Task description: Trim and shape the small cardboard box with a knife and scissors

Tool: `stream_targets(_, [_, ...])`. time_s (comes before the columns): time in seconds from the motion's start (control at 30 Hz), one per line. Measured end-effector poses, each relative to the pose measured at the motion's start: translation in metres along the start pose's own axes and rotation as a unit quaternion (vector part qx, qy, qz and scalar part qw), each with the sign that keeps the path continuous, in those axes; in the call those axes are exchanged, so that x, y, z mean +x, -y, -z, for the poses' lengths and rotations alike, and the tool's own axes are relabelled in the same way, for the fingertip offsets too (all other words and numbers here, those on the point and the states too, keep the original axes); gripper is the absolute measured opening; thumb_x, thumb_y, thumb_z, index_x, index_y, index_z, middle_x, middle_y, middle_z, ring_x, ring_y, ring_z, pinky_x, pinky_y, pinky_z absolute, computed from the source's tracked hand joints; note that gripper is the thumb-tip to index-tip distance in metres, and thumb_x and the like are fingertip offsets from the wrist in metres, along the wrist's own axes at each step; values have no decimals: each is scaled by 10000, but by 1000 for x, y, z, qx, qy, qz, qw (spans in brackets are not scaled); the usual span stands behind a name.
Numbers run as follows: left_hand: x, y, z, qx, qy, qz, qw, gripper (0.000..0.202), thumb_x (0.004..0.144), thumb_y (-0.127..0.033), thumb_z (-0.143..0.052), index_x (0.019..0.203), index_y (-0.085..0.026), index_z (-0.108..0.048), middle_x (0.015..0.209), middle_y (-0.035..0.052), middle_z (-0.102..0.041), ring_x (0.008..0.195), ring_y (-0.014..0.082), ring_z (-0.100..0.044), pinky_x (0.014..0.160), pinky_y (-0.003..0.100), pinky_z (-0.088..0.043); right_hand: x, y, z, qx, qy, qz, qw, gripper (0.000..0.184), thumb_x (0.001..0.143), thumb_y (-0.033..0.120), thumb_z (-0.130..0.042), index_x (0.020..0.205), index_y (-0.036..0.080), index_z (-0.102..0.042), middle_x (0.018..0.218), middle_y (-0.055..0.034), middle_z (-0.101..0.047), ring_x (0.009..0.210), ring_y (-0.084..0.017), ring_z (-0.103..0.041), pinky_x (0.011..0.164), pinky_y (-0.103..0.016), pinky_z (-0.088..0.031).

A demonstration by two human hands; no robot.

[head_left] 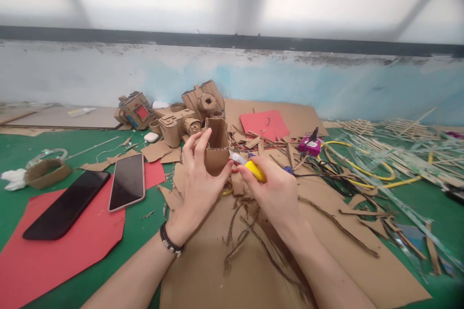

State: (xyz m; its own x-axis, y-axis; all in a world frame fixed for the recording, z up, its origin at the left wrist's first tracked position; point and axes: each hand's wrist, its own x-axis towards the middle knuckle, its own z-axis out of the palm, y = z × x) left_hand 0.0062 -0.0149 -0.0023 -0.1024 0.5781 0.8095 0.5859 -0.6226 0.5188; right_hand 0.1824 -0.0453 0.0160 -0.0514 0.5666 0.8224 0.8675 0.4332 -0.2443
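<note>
A small open-topped cardboard box (217, 154) stands at the middle of the work area. My left hand (197, 174) is curved round its left side, fingers up by the rim and thumb at the lower front. In my right hand (277, 188) is a yellow-handled utility knife (254, 171), its pale blade pointing left at the box's right side. Something red shows between the thumb and the knife, too small to make out. A tape roll (227, 188) lies just below the box, partly covered by my left hand.
Cardboard camera models (174, 123) stand behind. Two phones (126, 182) lie left, by red paper (90, 236). A purple power socket (310, 146), cables and stick bundles (413, 128) are right. Dark peeled strips (246, 236) lie on the cardboard sheet (213, 275).
</note>
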Motion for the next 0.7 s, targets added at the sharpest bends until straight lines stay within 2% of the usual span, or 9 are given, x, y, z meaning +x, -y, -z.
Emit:
stream_targets(0.1, [0,1,-2,-12,0,2,1000,685,930,-329,-855,1512,-318,-494,1625,165,-481,1562,356,-493,1250,584,-481,0,-2,1,9,11,-6,1000,598,1115,682,-473,955,196,-783,745,-31,-774,582,-149,-665,579,-256,-430])
stream_targets(0.23, [0,4,-5,-43,-21,6,999,665,879,-258,-893,1377,-297,-454,1740,203,-373,1655,360,-390,1283,610,-441,0,1,3,23,26,-9,999,571,1112,672,-488,936,210,-773,756,-32,-771,615,-160,-680,589,-264,-427])
stream_targets(0.37, [0,5,-7,-65,-32,1,997,644,854,-141,-864,1295,-297,-421,1778,216,-331,1697,346,-319,1323,625,-377,-1,3,5,41,38,-3,998,512,1121,627,-510,1009,213,-788,821,-44,-798,691,-171,-722,643,-259,-461])
stream_targets(0.53, [1,6,-5,-84,-27,-42,995,626,857,-148,-868,1274,-295,-424,1752,216,-373,1676,338,-367,1312,640,-391,1,5,7,37,28,15,999,525,1121,625,-514,991,199,-791,806,-40,-790,664,-159,-709,627,-252,-458])
stream_targets(0.7, [3,6,0,-44,-6,-70,997,556,888,-168,-850,1304,-289,-503,1735,192,-395,1654,341,-395,1313,644,-398,1,7,9,30,30,16,999,538,1128,640,-486,1054,226,-823,784,-30,-790,626,-151,-687,627,-251,-453])
